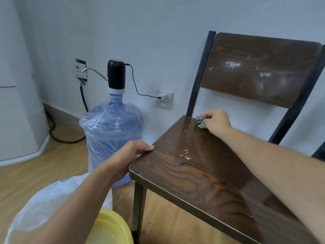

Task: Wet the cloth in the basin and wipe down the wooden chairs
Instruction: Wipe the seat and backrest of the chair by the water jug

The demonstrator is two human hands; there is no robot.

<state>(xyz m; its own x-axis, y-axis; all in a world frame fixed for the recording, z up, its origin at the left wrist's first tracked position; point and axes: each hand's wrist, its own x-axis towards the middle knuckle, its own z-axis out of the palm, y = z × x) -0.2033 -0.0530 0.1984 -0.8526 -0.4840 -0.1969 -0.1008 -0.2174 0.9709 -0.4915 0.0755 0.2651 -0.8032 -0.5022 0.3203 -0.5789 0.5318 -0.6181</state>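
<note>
Right hand [217, 122] clenched over a crumpled greenish cloth [201, 122], pressing it onto the back left corner of the wooden chair seat [202, 173]; only a small bunch of the cloth visible past the fingers, the rest hidden under the palm. Left hand [131, 155] gripping the seat's left edge, thumb on top, fingers curled out of sight beneath.

White specks scattered down the seat in front of the cloth, within a wet, shiny streak. More whitish smears on the wooden backrest [260, 69] above the seat. Black metal frame [200, 73] rising behind the seat; right side and front right of the chair cut off by the picture edge.

Just left of the chair: large blue water bottle [112, 131] wrapped in clear plastic, topped by a black electric pump [116, 74] with a metal spout, its cable running to a wall socket [165, 99] beside the chair's frame. Yellow basin [112, 228] on the floor below the seat's front left corner, partly cut off and partly behind the left forearm; contents hard to make out. White plastic bag [44, 205] beside the basin. White appliance [19, 103] far left of the chair, only partly in view.
</note>
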